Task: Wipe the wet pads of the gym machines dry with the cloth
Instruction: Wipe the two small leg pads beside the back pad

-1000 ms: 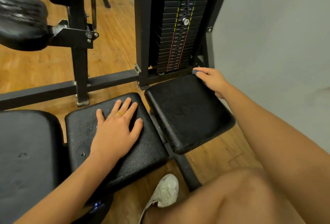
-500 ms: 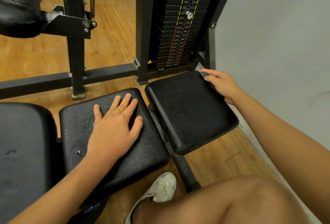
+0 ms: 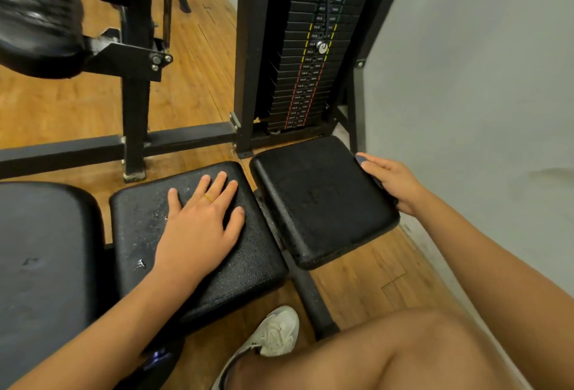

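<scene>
My left hand is lying spread flat on the droplet-speckled middle pad. My right hand is covering what seems the cloth at the far corner of the right pad; I cannot tell if it is pinching. I am planning slow, overlapping strokes.

Black grained upholstery, painted metal, varnished wood

The middle pad and the right pad are covered in black leather-look upholstery with a pebbled grain. The middle one is speckled with shiny droplets on its left part, while the right one looks duller. The near-left pad is smoother and matt, with a few scuffs, and the far-left roller pad is glossy and creased. The frame is black painted metal, chipped at the foot. The weight stack is matt black metal with a bright pin. The floor is wood with a soft sheen, and the wall is flat matt paint.
</scene>
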The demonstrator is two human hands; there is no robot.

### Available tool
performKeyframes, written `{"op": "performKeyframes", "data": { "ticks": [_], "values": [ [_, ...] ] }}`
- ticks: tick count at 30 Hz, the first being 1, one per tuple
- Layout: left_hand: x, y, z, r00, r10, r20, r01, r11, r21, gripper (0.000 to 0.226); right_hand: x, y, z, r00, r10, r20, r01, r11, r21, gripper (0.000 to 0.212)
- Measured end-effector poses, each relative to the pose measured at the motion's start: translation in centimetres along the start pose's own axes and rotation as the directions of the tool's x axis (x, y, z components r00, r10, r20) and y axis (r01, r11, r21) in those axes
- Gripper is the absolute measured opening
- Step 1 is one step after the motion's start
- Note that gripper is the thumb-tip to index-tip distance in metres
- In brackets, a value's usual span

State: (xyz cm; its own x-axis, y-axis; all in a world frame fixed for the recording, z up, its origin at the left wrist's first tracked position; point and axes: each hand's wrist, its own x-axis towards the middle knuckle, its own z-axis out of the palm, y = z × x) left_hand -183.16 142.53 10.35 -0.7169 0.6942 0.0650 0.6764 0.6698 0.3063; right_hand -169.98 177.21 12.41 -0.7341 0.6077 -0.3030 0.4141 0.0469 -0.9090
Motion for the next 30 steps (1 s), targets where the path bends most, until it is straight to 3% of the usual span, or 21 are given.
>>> {"op": "performKeyframes", "data": {
  "ticks": [4,9,17,23,30],
  "values": [
    [0.4,-0.2,0.6,1.0,-0.009,-0.005,0.009,1.0,0.006,0.066,-2.4,2.7,-2.0,1.0,0.014,0.023,-0.015,0.998,0.067,0.077],
    [0.6,-0.2,0.6,1.0,-0.004,0.004,0.004,1.0,0.015,0.065,2.1,0.9,0.6,0.994,-0.093,-0.058,0.095,0.995,0.037,0.026],
    [0.4,0.0,0.1,1.0,-0.007,0.012,0.007,1.0,-0.009,0.064,6.9,-2.5,3.4,0.997,-0.052,-0.051,0.055,0.996,0.07,0.032],
    [0.2,0.2,-0.1,1.0,-0.007,0.019,0.007,1.0,-0.019,0.056,0.2,-0.8,0.2,0.998,0.062,0.03,-0.063,0.997,0.043,0.033],
    [0.0,0.4,-0.4,1.0,-0.011,0.012,0.011,1.0,-0.018,0.055,-6.9,3.3,-2.8,0.987,0.14,-0.079,-0.125,0.978,0.167,0.036]
  ]
}}
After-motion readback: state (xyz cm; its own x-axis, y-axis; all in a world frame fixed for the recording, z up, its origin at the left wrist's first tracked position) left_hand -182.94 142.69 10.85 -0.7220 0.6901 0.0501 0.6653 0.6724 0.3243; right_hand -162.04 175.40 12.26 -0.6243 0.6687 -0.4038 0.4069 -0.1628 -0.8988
